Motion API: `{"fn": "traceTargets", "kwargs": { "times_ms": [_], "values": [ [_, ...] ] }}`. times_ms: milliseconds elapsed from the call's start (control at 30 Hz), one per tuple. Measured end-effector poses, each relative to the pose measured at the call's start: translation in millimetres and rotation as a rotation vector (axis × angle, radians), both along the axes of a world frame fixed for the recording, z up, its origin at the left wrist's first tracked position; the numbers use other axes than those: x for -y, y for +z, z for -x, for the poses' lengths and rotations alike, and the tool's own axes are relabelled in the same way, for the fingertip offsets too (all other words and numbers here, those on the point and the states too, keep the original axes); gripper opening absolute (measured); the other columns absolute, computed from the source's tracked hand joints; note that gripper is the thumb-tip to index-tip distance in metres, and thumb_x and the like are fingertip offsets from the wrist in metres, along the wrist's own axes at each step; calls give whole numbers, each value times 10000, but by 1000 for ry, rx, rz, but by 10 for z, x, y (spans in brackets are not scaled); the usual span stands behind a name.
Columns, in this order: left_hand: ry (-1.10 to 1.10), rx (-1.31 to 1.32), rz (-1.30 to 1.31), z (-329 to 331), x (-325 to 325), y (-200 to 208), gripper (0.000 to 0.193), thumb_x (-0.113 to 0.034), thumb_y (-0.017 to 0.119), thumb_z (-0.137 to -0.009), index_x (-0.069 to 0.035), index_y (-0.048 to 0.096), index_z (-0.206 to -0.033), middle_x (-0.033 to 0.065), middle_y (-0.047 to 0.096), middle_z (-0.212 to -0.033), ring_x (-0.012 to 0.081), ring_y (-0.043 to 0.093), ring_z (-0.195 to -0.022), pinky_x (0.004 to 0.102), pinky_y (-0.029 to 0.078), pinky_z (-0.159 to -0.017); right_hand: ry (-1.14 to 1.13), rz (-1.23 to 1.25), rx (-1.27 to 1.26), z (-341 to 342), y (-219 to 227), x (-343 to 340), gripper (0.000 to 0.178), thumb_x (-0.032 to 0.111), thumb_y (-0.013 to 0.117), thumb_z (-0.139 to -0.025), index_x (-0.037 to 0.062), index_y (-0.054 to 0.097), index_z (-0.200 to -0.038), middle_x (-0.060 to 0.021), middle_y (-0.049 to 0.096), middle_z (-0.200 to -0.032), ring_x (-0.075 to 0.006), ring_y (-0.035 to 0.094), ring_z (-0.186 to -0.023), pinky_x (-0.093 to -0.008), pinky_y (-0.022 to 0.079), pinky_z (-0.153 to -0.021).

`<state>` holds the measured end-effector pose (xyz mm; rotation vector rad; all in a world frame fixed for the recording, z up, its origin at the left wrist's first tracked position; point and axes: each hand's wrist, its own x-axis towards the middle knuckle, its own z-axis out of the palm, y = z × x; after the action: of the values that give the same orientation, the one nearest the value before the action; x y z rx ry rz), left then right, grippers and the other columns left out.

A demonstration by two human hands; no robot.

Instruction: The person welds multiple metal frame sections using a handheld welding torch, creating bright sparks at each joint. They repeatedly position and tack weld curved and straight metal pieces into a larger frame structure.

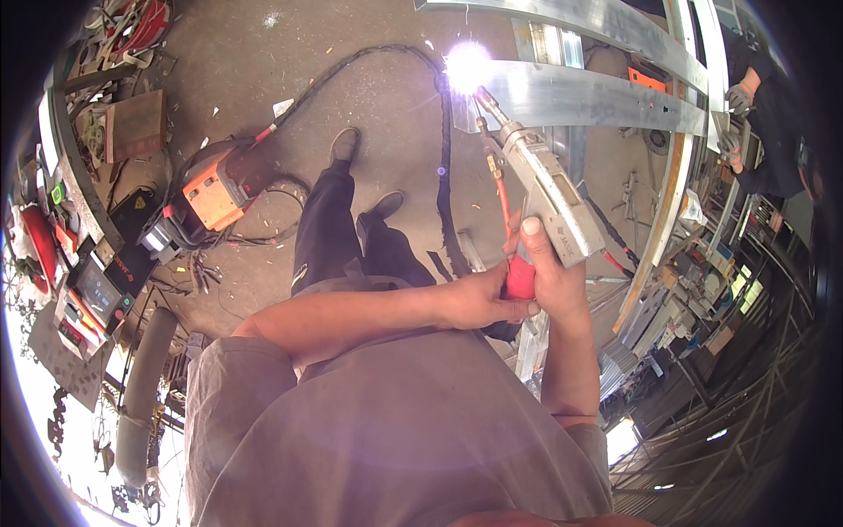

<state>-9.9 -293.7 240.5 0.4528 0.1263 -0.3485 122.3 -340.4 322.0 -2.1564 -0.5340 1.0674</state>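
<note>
Both my hands are closed on a silver welding gun (pixel 549 189), tilted so its nozzle points up and away from me. Around its rear underside wraps my right hand (pixel 559 283), with the thumb lying along the body. My left hand (pixel 481 297) grips beside it, by the red part (pixel 520 277) of the gun's handle. A thin orange wire-feed tube (pixel 501 189) runs alongside the nozzle. At the tip a bright white-violet glow (pixel 467 68) burns by the left end of a silver metal beam (pixel 588 95); glare hides the exact contact point.
A second metal beam (pixel 571 22) runs above the first. A black cable (pixel 445 167) hangs left of the gun. An orange and black machine (pixel 215 191) stands on the floor at left. On the far right another person's gloved hand (pixel 742 95) touches the metal frame.
</note>
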Motion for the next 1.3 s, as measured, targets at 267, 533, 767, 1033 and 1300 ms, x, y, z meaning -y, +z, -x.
{"fn": "traceTargets", "kwargs": {
  "times_ms": [267, 533, 767, 1033, 1300],
  "values": [
    [-22, -2, -19, 12, 70, -15, 509, -309, 671, -1044, -18, 410, -1370, 63, 618, -1142, 142, 606, -1066, 342, 526, -976, -17, 6, -6, 23, 5, 27, 340, 349, 609, -1061, 13, 652, -1094, -51, 667, -922, -133, 659, -757, -309, 523, -696],
    [-19, -7, -21, 27, 112, -27, 484, -312, 684, -1036, -22, 429, -1328, 57, 621, -1126, 138, 612, -1042, 335, 529, -954, -13, -2, -17, 32, 8, 54, 338, 346, 612, -1060, 12, 648, -1099, -54, 664, -924, -138, 660, -756, -311, 527, -691],
    [-49, -30, -33, 33, 150, -30, 463, -291, 683, -1037, -22, 432, -1317, 57, 632, -1104, 137, 620, -1034, 336, 532, -948, -26, 2, -21, 49, 9, 83, 335, 339, 613, -1058, 9, 647, -1107, -56, 666, -933, -141, 662, -757, -311, 531, -694],
    [-55, -28, -94, 49, 150, -8, 419, -275, 672, -1040, -12, 464, -1292, 60, 641, -1092, 141, 626, -1036, 335, 531, -952, -26, 0, -16, 67, 18, 118, 350, 354, 617, -1056, 11, 650, -1113, -58, 668, -931, -141, 661, -762, -313, 530, -696],
    [-80, -6, -35, 58, 107, 21, 438, -287, 669, -1042, -3, 480, -1317, 69, 649, -1115, 153, 628, -1075, 343, 522, -985, -48, 6, -31, 91, 25, 148, 375, 376, 628, -1050, 10, 646, -1132, -59, 668, -950, -144, 660, -765, -316, 529, -697]
  ]
}}
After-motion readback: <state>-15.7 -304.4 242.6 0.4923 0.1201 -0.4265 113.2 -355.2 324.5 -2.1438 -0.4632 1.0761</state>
